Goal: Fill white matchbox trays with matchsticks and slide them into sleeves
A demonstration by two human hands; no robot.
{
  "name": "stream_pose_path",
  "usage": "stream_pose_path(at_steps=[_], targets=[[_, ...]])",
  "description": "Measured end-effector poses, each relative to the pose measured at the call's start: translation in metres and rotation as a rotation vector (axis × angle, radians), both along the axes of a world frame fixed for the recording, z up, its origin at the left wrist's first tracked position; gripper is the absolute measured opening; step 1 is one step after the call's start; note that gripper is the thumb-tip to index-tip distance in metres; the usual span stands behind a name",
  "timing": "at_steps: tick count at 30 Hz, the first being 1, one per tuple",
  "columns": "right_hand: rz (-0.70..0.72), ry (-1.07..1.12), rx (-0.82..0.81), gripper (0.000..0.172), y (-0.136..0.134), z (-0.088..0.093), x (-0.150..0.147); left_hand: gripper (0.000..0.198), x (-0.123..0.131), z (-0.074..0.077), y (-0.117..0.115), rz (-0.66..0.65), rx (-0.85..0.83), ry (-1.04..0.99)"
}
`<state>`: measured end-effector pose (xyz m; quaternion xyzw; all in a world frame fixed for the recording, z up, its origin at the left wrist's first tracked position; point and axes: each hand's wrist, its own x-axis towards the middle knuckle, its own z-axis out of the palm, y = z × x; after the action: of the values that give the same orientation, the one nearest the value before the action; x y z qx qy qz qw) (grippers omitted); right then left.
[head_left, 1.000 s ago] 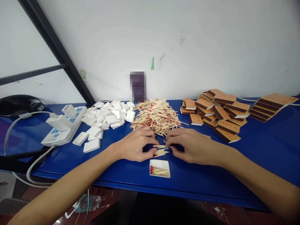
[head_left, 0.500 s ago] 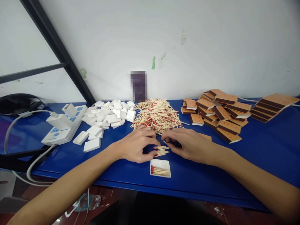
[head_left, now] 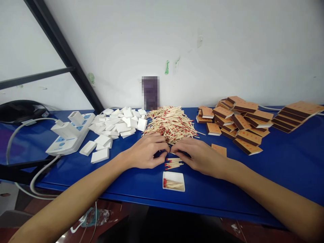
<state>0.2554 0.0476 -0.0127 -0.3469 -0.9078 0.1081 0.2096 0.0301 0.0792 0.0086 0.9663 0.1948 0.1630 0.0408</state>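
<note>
My left hand (head_left: 148, 151) and my right hand (head_left: 197, 153) lie knuckles-up on the blue table (head_left: 278, 168), fingertips meeting at the near edge of a big pile of red-tipped matches (head_left: 172, 124). Both hands have curled fingers that pinch at matches from that edge. A small aligned bunch of matches (head_left: 174, 163) lies just below the fingertips. Nearer me sits a white inner tray (head_left: 173, 181) with several matches in it. One orange sleeve (head_left: 219, 149) lies beside my right wrist.
A heap of empty white trays (head_left: 113, 126) is at the left, next to a white power strip (head_left: 68, 135) with cables. Orange matchbox sleeves (head_left: 238, 123) are heaped at the right, with a stack (head_left: 295, 114) further right. A blurred dark object (head_left: 150, 92) leans on the wall.
Both hands slid forward from the small bunch to the near edge of the big match pile and closed together. The bunch and the tray stayed put.
</note>
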Motion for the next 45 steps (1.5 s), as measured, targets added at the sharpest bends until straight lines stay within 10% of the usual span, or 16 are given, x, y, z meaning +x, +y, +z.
stream_pose_path(at_steps=[45], targets=[[0.049, -0.092, 0.035, 0.023, -0.01, 0.012, 0.009, 0.029, -0.004, 0.004, -0.001, -0.085, -0.093, 0.092]])
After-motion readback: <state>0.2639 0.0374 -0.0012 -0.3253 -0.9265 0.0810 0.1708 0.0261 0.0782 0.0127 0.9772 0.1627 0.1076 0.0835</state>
